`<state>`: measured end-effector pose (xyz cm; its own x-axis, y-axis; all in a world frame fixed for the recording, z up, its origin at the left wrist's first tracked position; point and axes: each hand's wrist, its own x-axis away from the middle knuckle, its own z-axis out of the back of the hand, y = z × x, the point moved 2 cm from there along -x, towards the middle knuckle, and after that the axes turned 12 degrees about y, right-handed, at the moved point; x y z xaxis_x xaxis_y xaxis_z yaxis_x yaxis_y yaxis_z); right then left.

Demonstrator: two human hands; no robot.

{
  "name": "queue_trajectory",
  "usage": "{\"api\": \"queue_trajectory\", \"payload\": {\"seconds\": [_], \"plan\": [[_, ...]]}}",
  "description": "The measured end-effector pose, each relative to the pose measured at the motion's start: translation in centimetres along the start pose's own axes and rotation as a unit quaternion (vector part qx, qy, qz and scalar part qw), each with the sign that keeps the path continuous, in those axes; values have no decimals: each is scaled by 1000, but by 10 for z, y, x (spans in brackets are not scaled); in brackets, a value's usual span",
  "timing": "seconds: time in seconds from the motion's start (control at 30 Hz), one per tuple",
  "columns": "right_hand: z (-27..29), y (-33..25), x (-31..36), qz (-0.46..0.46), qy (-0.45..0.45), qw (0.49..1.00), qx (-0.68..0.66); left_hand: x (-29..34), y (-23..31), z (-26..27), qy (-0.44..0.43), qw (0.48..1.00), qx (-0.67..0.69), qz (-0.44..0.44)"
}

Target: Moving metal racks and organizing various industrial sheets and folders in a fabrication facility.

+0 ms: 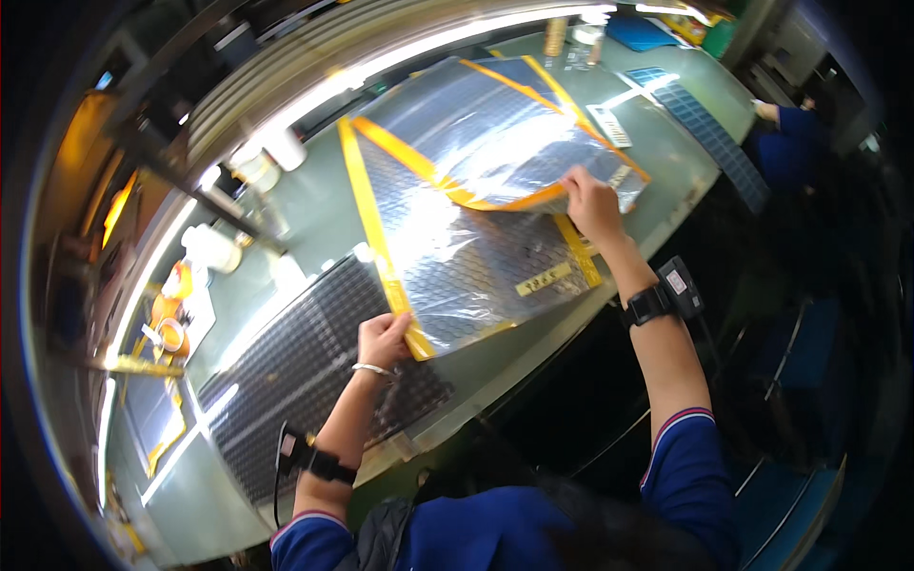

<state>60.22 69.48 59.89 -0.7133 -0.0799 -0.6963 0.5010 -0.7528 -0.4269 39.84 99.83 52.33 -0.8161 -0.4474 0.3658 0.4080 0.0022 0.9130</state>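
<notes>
My left hand (383, 341) is closed on the near left corner of a clear patterned sheet (438, 276) edged with yellow tape. Another transparent sheet (476, 114) with orange-yellow tape edging lies over its far part. My right hand (592, 205) pinches this upper sheet's near edge, which lifts and bows away from the sheet below. Glare hides parts of both surfaces. A small yellow label (544, 279) sits near the lower sheet's near right corner. Under and beside my left hand lies a dark dotted panel (314, 352).
White bottles (211, 247) and cups (281, 147) stand along the table's left back side, near an orange cup (172, 335). A blue gridded strip (705, 133) lies at the right. Beyond it is another person in a blue sleeve (800, 121). A light bar (381, 71) runs across the back.
</notes>
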Motion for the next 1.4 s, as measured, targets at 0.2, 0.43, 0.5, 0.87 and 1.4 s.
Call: {"api": "queue_trajectory", "payload": {"seconds": [0.2, 0.43, 0.5, 0.87, 1.4], "plan": [[11, -68, 99, 50, 97, 994, 22, 59, -33, 62, -15, 995, -85, 55], [-4, -219, 256, -108, -250, 951, -147, 140, -166, 382, 544, 715, -440, 9], [-5, -224, 277, -94, -232, 968, -19, 174, -182, 451, 597, 667, -407, 180], [-33, -270, 273, -181, -260, 925, 210, 184, -191, 501, 451, 768, -402, 213], [-26, -255, 251, -297, -326, 876, 195, 180, -195, 471, 471, 741, -470, 90]]}}
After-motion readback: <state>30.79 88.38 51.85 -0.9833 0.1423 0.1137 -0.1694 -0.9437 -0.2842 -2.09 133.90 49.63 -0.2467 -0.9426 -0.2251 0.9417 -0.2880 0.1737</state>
